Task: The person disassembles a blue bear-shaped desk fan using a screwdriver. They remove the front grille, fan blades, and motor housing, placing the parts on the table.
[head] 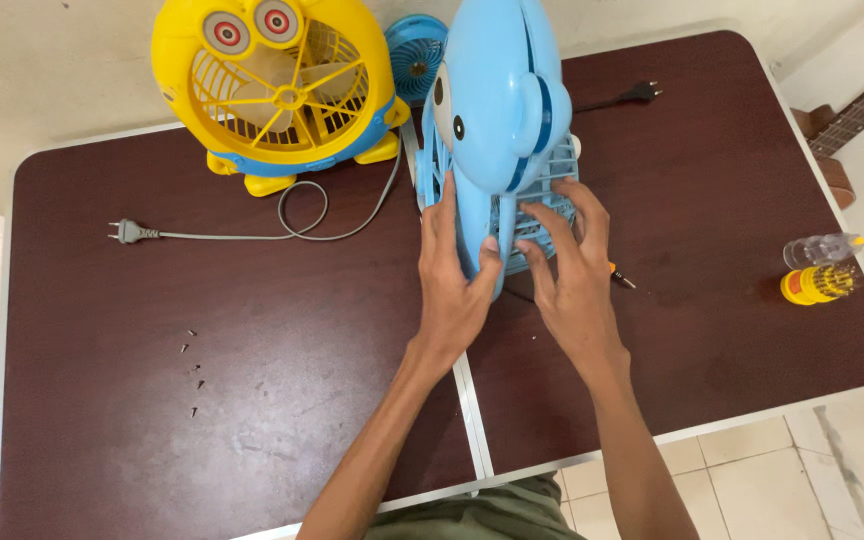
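A light blue elephant-shaped toy fan [497,100] stands at the middle back of the dark brown folding table [252,380]. My left hand [457,285] grips its trunk from the left side, thumb across the front. My right hand [572,270] presses flat on the fan's blue grille, fingers spread. A small screwdriver [620,277] pokes out from under my right hand, its tip lying on the table.
A yellow cartoon-faced fan [282,85] stands at the back left, its grey cord and plug [132,233] trailing left. A small blue round fan [415,55] sits behind. Several loose screws [193,370] lie front left. A yellow screwdriver-bit case [820,270] and a black plug [642,93] are on the right.
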